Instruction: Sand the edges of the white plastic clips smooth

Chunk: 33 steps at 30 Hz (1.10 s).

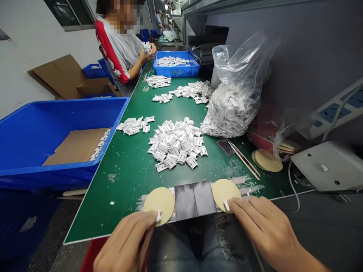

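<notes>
The left hand [124, 245] pinches a small white plastic part [159, 216] on a round tan pad [160, 204], the right hand [263, 226] a second part [226, 206] on a matching pad [225, 192]; a dark mat [195, 200] between the pads gives each hand its own side. A heap of white parts [177, 143] lies centrally within reach on the green workbench [124, 200], a clear plastic bag [235, 90] of more beyond.

Single head-worn view, set above and behind the left hand [124, 245] and right hand [263, 230], facing forward and down. Both hands sit close, at the lower frame edge; the green workbench [133, 211] extends ahead, toward a co-worker [121, 53].
</notes>
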Each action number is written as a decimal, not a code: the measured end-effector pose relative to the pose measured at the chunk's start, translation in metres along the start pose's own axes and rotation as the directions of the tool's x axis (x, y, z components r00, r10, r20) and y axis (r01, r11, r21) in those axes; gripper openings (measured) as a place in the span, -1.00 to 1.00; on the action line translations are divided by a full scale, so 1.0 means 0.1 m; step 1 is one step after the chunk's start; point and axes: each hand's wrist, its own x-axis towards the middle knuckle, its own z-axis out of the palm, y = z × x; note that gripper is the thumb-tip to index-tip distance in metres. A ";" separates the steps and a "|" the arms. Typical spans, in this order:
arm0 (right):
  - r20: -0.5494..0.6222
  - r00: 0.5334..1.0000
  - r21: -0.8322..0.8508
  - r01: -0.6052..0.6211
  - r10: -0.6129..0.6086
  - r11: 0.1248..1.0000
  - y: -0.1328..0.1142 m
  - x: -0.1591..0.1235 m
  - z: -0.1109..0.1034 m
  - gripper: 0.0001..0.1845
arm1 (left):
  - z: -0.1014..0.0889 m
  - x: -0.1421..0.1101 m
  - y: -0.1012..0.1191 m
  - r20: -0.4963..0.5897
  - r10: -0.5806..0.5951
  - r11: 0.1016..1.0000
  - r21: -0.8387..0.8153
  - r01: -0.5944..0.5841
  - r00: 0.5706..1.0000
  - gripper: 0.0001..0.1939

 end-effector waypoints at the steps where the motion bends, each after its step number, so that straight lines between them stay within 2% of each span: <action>1: -0.003 1.000 0.011 -0.008 0.008 1.000 0.00 0.00 -0.01 -0.81 | -0.01 0.00 0.00 -0.013 0.001 1.000 0.003 -0.001 1.000 -0.78; 5: -0.008 0.999 0.011 -0.036 0.036 0.999 0.00 0.01 -0.01 -0.84 | 0.00 0.03 -0.02 -0.020 -0.088 0.996 0.016 0.088 0.996 -0.92; 9: 0.013 1.000 0.031 -0.028 0.027 0.999 0.00 0.01 -0.01 -0.78 | 0.01 0.05 -0.01 0.008 0.002 1.000 0.006 -0.002 1.000 -0.82; 13: 0.017 0.997 0.013 -0.082 0.081 0.997 0.00 -0.02 0.00 -0.83 | -0.01 0.09 0.02 -0.020 -0.102 0.994 0.026 0.102 0.995 -0.94; 16: -0.003 0.997 0.083 -0.072 0.073 0.994 -0.15 -0.07 -0.07 -0.71 | -0.05 0.05 0.13 0.055 -0.007 1.000 -0.028 0.009 0.998 -0.88; 18: -0.046 0.997 0.183 -0.050 0.059 0.982 -0.27 -0.04 -0.09 -0.53 | -0.04 0.06 0.24 0.033 0.055 0.995 -0.083 -0.052 0.998 -0.80; 19: -0.058 0.994 0.218 -0.075 0.089 0.973 -0.33 0.01 -0.08 -0.53 | -0.01 0.10 0.29 -0.001 0.038 0.993 -0.109 -0.038 0.999 -0.79; 20: -0.057 0.992 0.227 -0.101 0.117 0.969 -0.36 0.08 -0.05 -0.64 | 0.03 0.15 0.35 -0.027 0.012 0.992 -0.128 -0.016 1.000 -0.80; 22: -0.035 0.992 0.207 -0.111 0.121 0.972 -0.40 0.24 0.04 -0.74 | 0.15 0.28 0.44 -0.021 -0.037 0.988 -0.149 0.034 0.999 -0.85; 26: -0.037 0.996 0.150 -0.072 0.079 0.986 -0.38 0.46 0.21 -0.70 | 0.35 0.45 0.50 0.009 -0.038 0.990 -0.132 0.039 0.999 -0.83; 29: -0.035 0.997 0.087 -0.062 0.065 0.994 -0.36 0.46 0.23 -0.70 | 0.37 0.45 0.49 -0.015 -0.062 0.992 -0.112 0.060 0.998 -0.85; 31: -0.034 0.998 0.077 -0.041 0.043 0.996 -0.39 0.36 0.17 -0.69 | 0.30 0.38 0.45 0.026 -0.084 0.987 -0.132 0.087 0.996 -0.86; 33: -0.045 0.998 0.130 -0.034 0.040 0.991 -0.44 0.21 0.05 -0.64 | 0.17 0.23 0.40 0.159 0.000 0.954 -0.297 0.048 0.987 -0.84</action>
